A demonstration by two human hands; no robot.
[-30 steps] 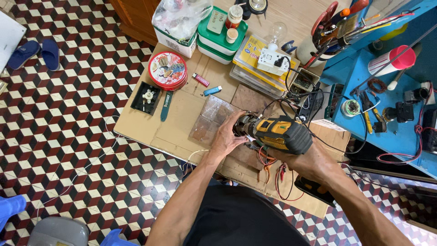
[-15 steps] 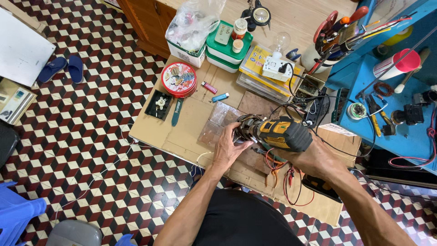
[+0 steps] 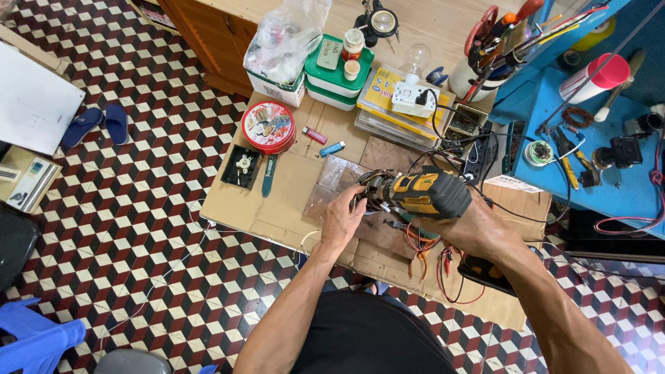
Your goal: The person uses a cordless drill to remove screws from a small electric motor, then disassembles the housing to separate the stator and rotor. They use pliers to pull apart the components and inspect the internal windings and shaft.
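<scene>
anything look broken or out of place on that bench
The yellow and black power tool in the right hand has its front end open, with bare wires showing where the left hand works. Loose red wires trail off the cardboard sheet.

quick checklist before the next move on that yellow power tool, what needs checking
1. Right hand grips the yellow power tool: ok.
2. Left hand at the tool's front end, on the exposed part: ok.
3. Tool held above the cardboard sheet: ok.
4. Loose red wires lie under the hands: not ok, snag risk.
5. Tool powered off: cannot tell.
</scene>
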